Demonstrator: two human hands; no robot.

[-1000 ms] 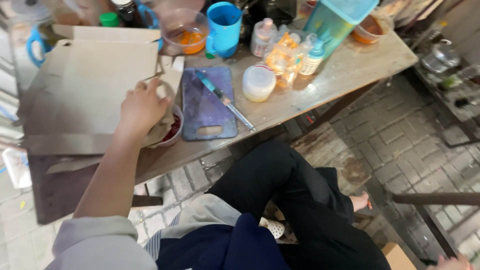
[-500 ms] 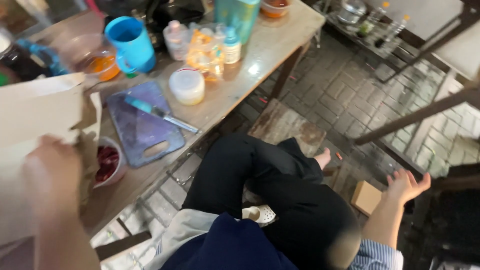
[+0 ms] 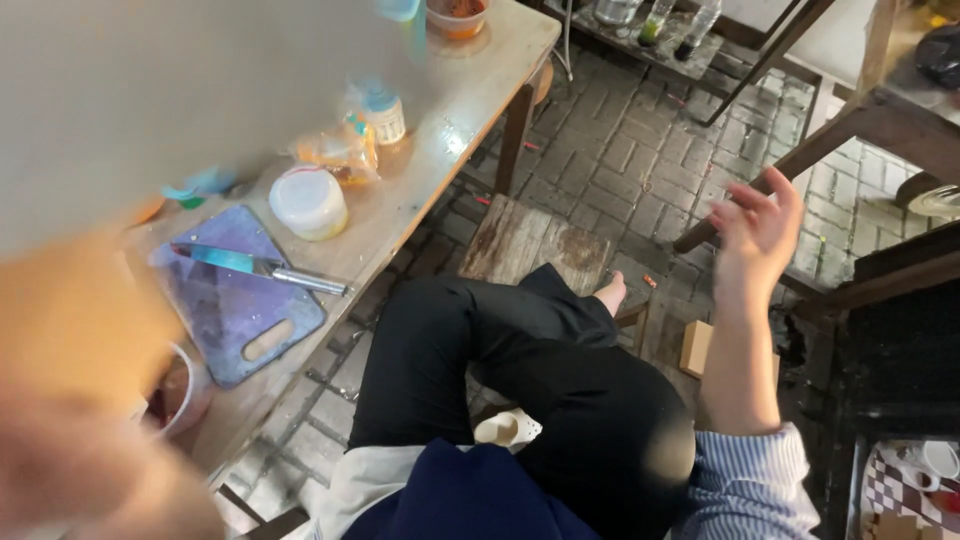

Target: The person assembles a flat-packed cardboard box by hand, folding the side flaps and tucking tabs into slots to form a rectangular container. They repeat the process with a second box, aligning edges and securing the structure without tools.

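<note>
Hovering right hand (image 3: 752, 222), fingers spread, over open brick floor (image 3: 620, 160); left hand (image 3: 80, 420) blurred, fingers untellable.

We see the counter (image 3: 440, 160) running along our left, with the cutting board (image 3: 235, 300) near its front edge and the knife (image 3: 262, 267) lying across that board. Behind the board stands a lidded tub (image 3: 308, 202), and further back a bottle (image 3: 384, 112) beside a bag (image 3: 335, 152). A bowl (image 3: 180, 392) sits left of the board. On the floor to the right of the counter lie a wooden plank (image 3: 530, 240) and a small box (image 3: 697, 347).
</note>
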